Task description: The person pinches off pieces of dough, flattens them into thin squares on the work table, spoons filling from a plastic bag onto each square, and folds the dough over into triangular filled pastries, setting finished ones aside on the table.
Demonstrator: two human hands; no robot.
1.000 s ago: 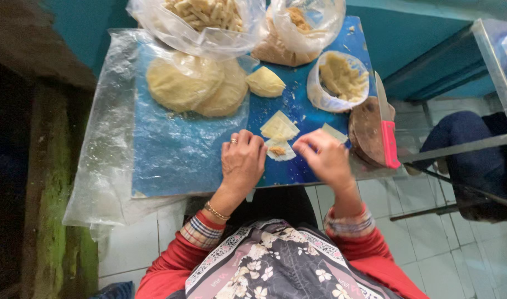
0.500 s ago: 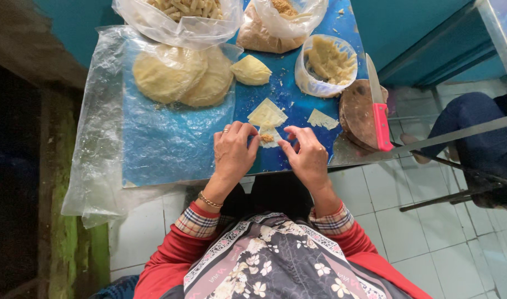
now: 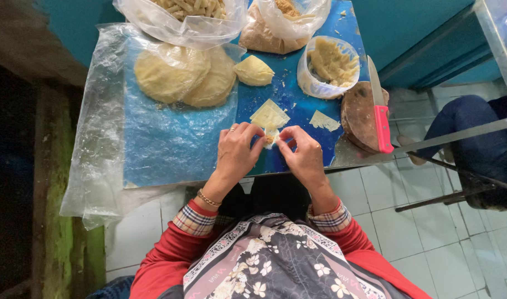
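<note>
Pale dough, thin and soft, is the material in hand. We see the left hand (image 3: 237, 152) and the right hand (image 3: 303, 155) meeting at the near edge of the blue surface (image 3: 176, 144), fingertips pinched shut on one small dough wrapper (image 3: 270, 138) with what appears to be filling inside. We judge it light, limp and easily torn, best held by its edges with gentle pressure. Just beyond it lie two cut dough squares (image 3: 269, 115), one larger, one smaller to the right. We count two round dough sheets (image 3: 170, 72) overlapping under clear plastic, one folded dough piece (image 3: 253, 70), three open plastic bags (image 3: 178, 14) of food, one round wooden block (image 3: 361, 116) and one knife with a red handle (image 3: 382, 124) lying across it.
</note>
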